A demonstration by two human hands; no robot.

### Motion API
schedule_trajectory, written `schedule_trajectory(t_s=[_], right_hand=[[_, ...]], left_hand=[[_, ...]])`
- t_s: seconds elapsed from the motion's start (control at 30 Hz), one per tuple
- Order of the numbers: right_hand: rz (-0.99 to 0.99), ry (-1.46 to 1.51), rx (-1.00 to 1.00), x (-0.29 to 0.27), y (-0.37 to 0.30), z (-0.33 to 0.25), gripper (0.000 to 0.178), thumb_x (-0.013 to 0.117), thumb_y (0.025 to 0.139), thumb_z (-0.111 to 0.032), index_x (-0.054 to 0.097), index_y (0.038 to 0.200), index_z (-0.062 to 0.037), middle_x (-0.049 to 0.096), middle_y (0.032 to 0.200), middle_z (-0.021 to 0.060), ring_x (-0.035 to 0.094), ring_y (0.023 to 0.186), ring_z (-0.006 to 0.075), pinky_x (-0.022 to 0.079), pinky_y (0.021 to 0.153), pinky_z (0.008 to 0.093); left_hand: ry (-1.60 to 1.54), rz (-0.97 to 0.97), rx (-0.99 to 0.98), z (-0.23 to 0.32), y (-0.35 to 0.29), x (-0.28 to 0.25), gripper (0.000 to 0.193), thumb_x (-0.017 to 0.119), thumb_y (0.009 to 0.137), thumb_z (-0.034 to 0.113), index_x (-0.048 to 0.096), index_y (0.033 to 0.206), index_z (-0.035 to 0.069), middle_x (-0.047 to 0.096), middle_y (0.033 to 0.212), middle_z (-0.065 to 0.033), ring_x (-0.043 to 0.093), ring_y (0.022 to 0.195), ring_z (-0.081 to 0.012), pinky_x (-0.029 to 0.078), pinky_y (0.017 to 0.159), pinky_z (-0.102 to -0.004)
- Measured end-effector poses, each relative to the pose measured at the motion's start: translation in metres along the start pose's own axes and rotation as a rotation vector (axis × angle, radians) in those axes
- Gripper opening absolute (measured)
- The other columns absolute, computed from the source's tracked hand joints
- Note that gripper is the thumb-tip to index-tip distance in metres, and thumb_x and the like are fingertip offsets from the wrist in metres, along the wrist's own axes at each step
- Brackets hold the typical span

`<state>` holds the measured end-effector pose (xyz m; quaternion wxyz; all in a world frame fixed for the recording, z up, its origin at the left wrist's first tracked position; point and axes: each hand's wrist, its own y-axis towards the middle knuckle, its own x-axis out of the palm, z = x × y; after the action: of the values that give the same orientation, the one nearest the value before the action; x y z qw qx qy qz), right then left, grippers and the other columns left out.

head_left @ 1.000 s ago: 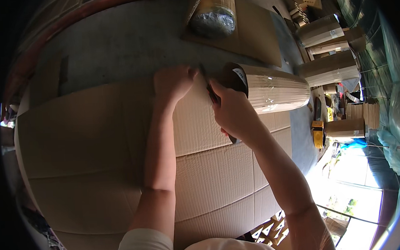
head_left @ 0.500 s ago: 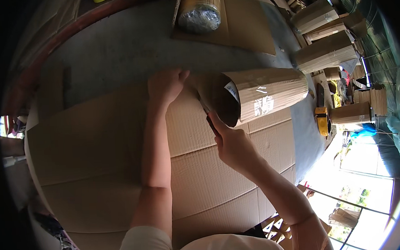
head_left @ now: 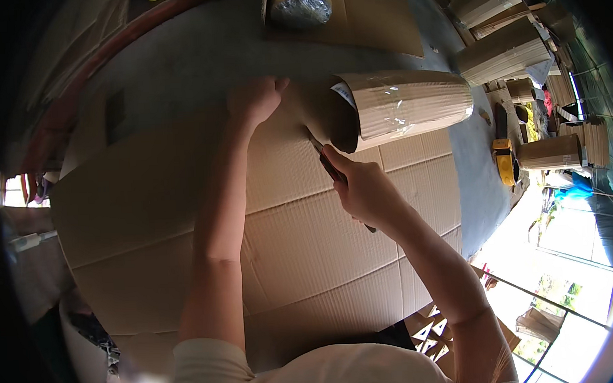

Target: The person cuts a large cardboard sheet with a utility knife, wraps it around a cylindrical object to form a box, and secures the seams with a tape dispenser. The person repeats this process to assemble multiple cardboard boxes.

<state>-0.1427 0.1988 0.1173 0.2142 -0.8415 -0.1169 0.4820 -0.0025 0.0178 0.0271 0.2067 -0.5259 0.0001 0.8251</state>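
A large corrugated cardboard sheet (head_left: 309,260) fills the centre and lower left of the frame, creases running across it; a grey tabletop (head_left: 484,190) shows beyond its right edge. The right hand (head_left: 368,192), right of centre, is wrapped firmly around a slim, dark-handled utility knife (head_left: 332,167); the handle's end protrudes below the fist, and the blade points toward the upper left, its tip at the sheet's surface. The left hand (head_left: 255,101), above centre, lies in shadow near the sheet's upper border, fingers folded inward; from where I stand I cannot tell whether they pinch the cardboard or merely rest on it. Right of the blade lies a taped cardboard tube (head_left: 419,108) on its side, its dark open end facing left, a white label (head_left: 342,93) at the rim; a second roll (head_left: 302,7), its end covered in clear film, lies at top centre; a yellow object (head_left: 504,162) sits at the right, beside another, smaller cardboard tube (head_left: 551,153).
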Motion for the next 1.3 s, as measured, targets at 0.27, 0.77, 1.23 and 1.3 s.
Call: schedule_trajectory(t_s=[0.27, 0.77, 1.23, 1.3], right_hand=[[-0.038, 0.074, -0.051, 0.015, -0.045, 0.016, 0.055, 0.046, 0.081, -0.005, 0.030, 0.134, -0.0080, 0.059, 0.064, 0.0214, 0.061, 0.061, 0.0363, 0.048, 0.056, 0.0452], [-0.199, 0.039, 0.038, 0.015, -0.063, 0.025, 0.055, 0.048, 0.086, -0.006, 0.028, 0.137, -0.0164, 0.060, 0.071, 0.0144, 0.060, 0.054, 0.0199, 0.050, 0.051, 0.0341], [-0.187, 0.195, -0.008, 0.009, -0.071, 0.027, 0.052, 0.047, 0.086, -0.004, 0.031, 0.135, -0.0140, 0.059, 0.069, 0.0120, 0.056, 0.046, 0.0174, 0.046, 0.043, 0.0321], [-0.201, 0.153, 0.000, 0.008, -0.082, 0.028, 0.052, 0.047, 0.087, -0.005, 0.031, 0.135, -0.0142, 0.059, 0.070, 0.0122, 0.057, 0.047, 0.0178, 0.046, 0.043, 0.0325]], left_hand=[[0.134, -0.021, 0.014, -0.003, -0.001, -0.006, 0.048, 0.030, 0.092, 0.043, 0.063, 0.090, 0.008, 0.063, 0.091, -0.0133, 0.059, 0.087, -0.0313, 0.046, 0.075, -0.0412], [0.145, 0.074, 0.124, 0.008, -0.007, -0.034, 0.062, 0.036, 0.086, 0.057, 0.062, 0.080, 0.002, 0.064, 0.082, -0.0159, 0.061, 0.079, -0.0319, 0.047, 0.071, -0.0410], [-0.013, -0.042, -0.103, -0.050, -0.020, -0.061, 0.068, 0.049, 0.072, 0.068, 0.050, 0.060, 0.001, 0.054, 0.060, -0.0081, 0.053, 0.059, -0.0184, 0.042, 0.058, -0.0329], [-0.039, -0.019, -0.067, -0.045, -0.026, -0.067, 0.063, 0.052, 0.076, 0.061, 0.054, 0.061, 0.000, 0.051, 0.056, -0.0050, 0.049, 0.054, -0.0135, 0.040, 0.054, -0.0293]])
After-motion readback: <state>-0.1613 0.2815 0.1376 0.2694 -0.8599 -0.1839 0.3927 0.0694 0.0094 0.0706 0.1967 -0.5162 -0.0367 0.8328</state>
